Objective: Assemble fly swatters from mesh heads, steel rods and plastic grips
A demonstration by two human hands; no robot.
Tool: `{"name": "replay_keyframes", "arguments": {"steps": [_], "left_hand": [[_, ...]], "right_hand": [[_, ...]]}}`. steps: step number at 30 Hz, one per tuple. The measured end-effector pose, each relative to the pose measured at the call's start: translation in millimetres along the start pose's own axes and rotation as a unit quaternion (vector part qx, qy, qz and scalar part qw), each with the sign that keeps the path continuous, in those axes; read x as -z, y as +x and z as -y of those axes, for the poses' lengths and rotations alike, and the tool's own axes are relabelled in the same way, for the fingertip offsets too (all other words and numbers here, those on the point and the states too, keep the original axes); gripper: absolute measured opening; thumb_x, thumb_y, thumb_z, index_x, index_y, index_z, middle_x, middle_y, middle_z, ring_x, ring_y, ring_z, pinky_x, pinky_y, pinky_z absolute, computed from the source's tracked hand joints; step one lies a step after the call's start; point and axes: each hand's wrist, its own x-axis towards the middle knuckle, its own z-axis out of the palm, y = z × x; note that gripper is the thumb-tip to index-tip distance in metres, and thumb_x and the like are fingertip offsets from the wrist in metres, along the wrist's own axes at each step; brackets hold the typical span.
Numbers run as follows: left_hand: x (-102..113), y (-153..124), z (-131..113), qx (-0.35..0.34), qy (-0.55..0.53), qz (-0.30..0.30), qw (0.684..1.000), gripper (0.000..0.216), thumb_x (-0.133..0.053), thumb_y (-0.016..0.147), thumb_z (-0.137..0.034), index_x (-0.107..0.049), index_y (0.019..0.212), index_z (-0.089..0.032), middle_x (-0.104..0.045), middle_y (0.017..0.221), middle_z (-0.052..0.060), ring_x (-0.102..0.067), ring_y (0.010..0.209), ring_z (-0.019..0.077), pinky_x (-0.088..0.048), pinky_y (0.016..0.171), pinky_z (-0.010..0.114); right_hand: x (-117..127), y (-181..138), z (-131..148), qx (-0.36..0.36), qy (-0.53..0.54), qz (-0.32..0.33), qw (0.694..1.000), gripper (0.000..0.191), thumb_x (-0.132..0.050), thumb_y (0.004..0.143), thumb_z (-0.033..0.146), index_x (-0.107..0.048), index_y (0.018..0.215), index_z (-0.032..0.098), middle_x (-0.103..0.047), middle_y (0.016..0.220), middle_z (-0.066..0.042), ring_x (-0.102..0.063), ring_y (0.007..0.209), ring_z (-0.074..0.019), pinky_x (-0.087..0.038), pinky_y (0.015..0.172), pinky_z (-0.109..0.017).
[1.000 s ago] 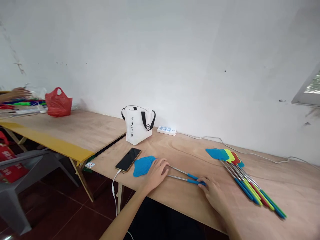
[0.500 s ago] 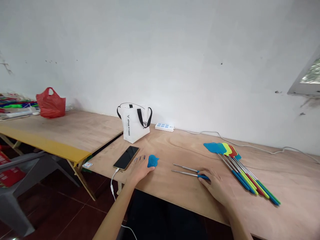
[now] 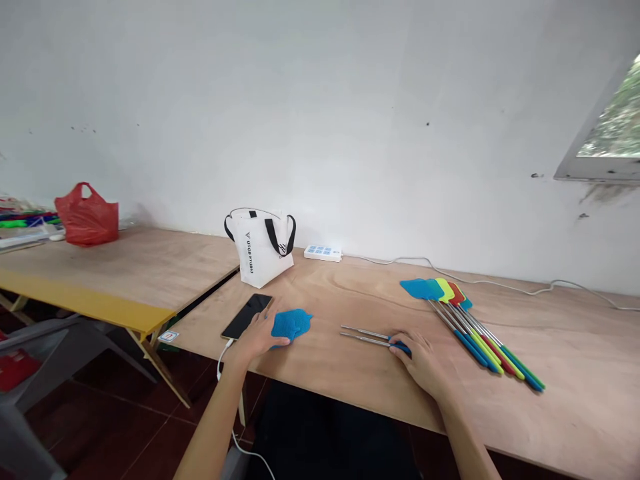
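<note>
Blue fly swatter heads (image 3: pixel 295 325) lie on the wooden table in front of me, partly overlapping. Beside their left end is my left hand (image 3: pixel 257 335), fingers stretched out toward the phone (image 3: pixel 247 317) and thumb at the heads' near edge. To the right, two thin metal swatter rods with blue handles (image 3: pixel 367 337) lie side by side, pointing left. My right hand (image 3: pixel 417 357) rests on the table with its thumb and fingers around the blue handles, which it partly hides. Further right lie several assembled fly swatters (image 3: pixel 480 333) in blue, yellow, red and green, overlapping in a fan.
A white bag (image 3: pixel 263 250) with black straps and a white power strip (image 3: pixel 323 253) stand near the wall. A grey cable (image 3: pixel 400 259) runs along the back. On the left table sits a red plastic bag (image 3: pixel 90 217). A white charging cable (image 3: pixel 220 363) hangs off the front edge.
My left hand has drawn back left toward the phone, uncovering more of the blue swatter heads. My right hand stays at the blue handles. The view has shifted slightly right.
</note>
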Motion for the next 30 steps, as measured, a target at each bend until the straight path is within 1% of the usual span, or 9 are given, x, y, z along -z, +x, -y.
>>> {"name": "replay_keyframes", "arguments": {"steps": [4, 9, 13, 16, 18, 21, 25, 27, 30], "left_hand": [[11.1, -6.6, 2.1, 0.015, 0.036, 0.034, 0.999, 0.075, -0.070, 0.074, -0.040, -0.048, 0.144, -0.024, -0.057, 0.143, 0.016, -0.047, 0.137, 0.0418, -0.041, 0.106, 0.047], [15.5, -9.9, -14.4, 0.033, 0.082, -0.007, 0.996, 0.093, -0.080, 0.067, -0.038, -0.042, 0.149, -0.020, -0.054, 0.137, 0.020, -0.054, 0.127, 0.0434, -0.041, 0.104, 0.049], [15.6, -8.9, -22.7, -0.008, -0.015, -0.029, 0.999, 0.089, -0.073, 0.071, -0.025, -0.036, 0.152, -0.027, -0.042, 0.147, 0.015, -0.064, 0.114, 0.0343, -0.048, 0.095, 0.041], [12.6, -2.4, -24.2, -0.056, -0.154, -0.080, 0.983, 0.076, -0.068, 0.078, -0.026, -0.040, 0.149, -0.026, -0.053, 0.140, 0.012, -0.066, 0.109, 0.0287, -0.050, 0.094, 0.039], [9.0, 3.4, -26.3, -0.081, -0.267, -0.116, 0.953, 0.060, -0.069, 0.082, -0.037, -0.052, 0.137, -0.020, -0.065, 0.123, 0.011, -0.065, 0.106, 0.0284, -0.052, 0.092, 0.039], [2.7, 9.4, -34.7, -0.076, -0.448, -0.126, 0.882, 0.049, -0.071, 0.081, -0.056, -0.066, 0.108, -0.015, -0.072, 0.102, 0.011, -0.068, 0.096, 0.0289, -0.055, 0.084, 0.039], [-3.4, 8.3, -51.4, -0.041, -0.619, -0.126, 0.774, 0.049, -0.080, 0.074, -0.057, -0.070, 0.098, -0.016, -0.074, 0.101, 0.010, -0.069, 0.093, 0.0260, -0.056, 0.079, 0.034], [-4.1, 5.4, -58.5, -0.032, -0.657, -0.123, 0.743, 0.047, -0.082, 0.073, -0.056, -0.070, 0.096, -0.016, -0.074, 0.100, 0.008, -0.070, 0.091, 0.0239, -0.055, 0.079, 0.032], [-1.8, 0.0, -67.4, -0.036, -0.682, -0.111, 0.722, 0.046, -0.083, 0.074, -0.054, -0.070, 0.096, -0.015, -0.074, 0.098, 0.007, -0.070, 0.090, 0.0217, -0.056, 0.081, 0.031]], "right_hand": [[-1.8, -0.6, -1.2, -0.003, 0.009, 0.001, 1.000, 0.020, -0.050, 0.096, 0.038, -0.068, 0.098, 0.029, -0.069, 0.114, -0.004, -0.061, 0.112, -0.0257, -0.042, 0.104, -0.048], [-4.3, -1.7, -3.9, -0.004, 0.020, 0.000, 1.000, 0.021, -0.048, 0.097, 0.040, -0.066, 0.098, 0.028, -0.069, 0.117, -0.004, -0.059, 0.115, -0.0269, -0.038, 0.107, -0.051], [-3.4, -1.1, -4.7, -0.003, 0.022, 0.000, 1.000, 0.024, -0.049, 0.096, 0.043, -0.067, 0.096, 0.028, -0.070, 0.112, -0.006, -0.062, 0.109, -0.0273, -0.043, 0.101, -0.050], [-1.9, 0.2, -3.4, 0.005, 0.026, -0.029, 0.999, 0.026, -0.048, 0.097, 0.043, -0.069, 0.098, 0.028, -0.072, 0.110, -0.006, -0.063, 0.108, -0.0276, -0.043, 0.103, -0.051], [-0.7, 1.2, -1.6, 0.007, 0.039, -0.059, 0.997, 0.029, -0.046, 0.098, 0.046, -0.069, 0.099, 0.027, -0.073, 0.108, -0.007, -0.065, 0.108, -0.0275, -0.042, 0.105, -0.051], [2.4, 1.9, 2.7, -0.007, 0.062, -0.094, 0.994, 0.037, -0.043, 0.100, 0.051, -0.070, 0.105, 0.026, -0.074, 0.109, -0.009, -0.066, 0.107, -0.0277, -0.048, 0.099, -0.048], [8.8, 1.8, 12.7, 0.013, 0.075, -0.108, 0.991, 0.039, -0.042, 0.101, 0.051, -0.070, 0.117, 0.028, -0.073, 0.119, -0.008, -0.064, 0.116, -0.0278, -0.050, 0.097, -0.045], [11.6, 2.2, 19.0, 0.030, 0.076, -0.115, 0.990, 0.038, -0.043, 0.102, 0.049, -0.069, 0.121, 0.029, -0.072, 0.121, -0.008, -0.064, 0.116, -0.0273, -0.050, 0.098, -0.044], [13.1, 3.1, 28.4, 0.051, 0.074, -0.128, 0.988, 0.037, -0.043, 0.103, 0.047, -0.070, 0.121, 0.030, -0.072, 0.121, -0.008, -0.066, 0.112, -0.0263, -0.050, 0.097, -0.043]]}}
